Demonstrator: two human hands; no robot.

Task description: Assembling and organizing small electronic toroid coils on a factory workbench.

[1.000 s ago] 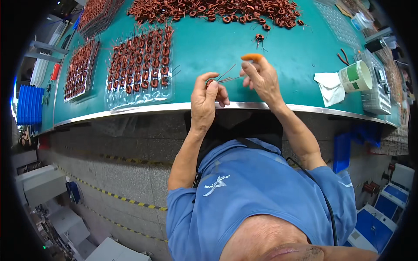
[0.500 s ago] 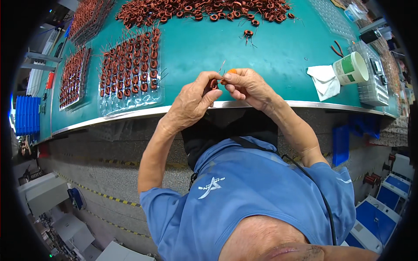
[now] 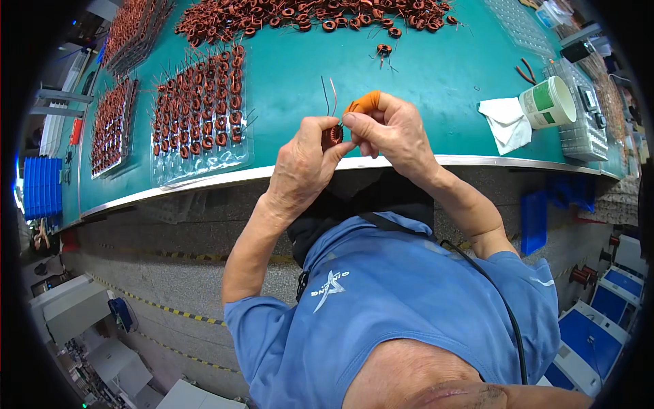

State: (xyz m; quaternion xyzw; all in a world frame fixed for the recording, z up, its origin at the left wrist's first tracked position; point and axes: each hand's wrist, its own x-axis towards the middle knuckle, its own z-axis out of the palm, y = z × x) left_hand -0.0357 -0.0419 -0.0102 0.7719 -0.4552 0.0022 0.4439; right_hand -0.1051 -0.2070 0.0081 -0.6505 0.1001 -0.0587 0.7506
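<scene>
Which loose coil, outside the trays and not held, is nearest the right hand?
The lone coil set out just in front of the big pile, beyond the right hand; every other loose coil sits farther from that hand.

The head-worn fisheye faces down — shirt (image 3: 436, 300) close, bench (image 3: 436, 75) farther off.

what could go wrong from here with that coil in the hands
The coil is pinched in the left hand, so it might slip. Its thin upright wires could bend if the right hand brushes them. The clear tray of coils sits near the table's front edge; a bump might shift it.
</scene>
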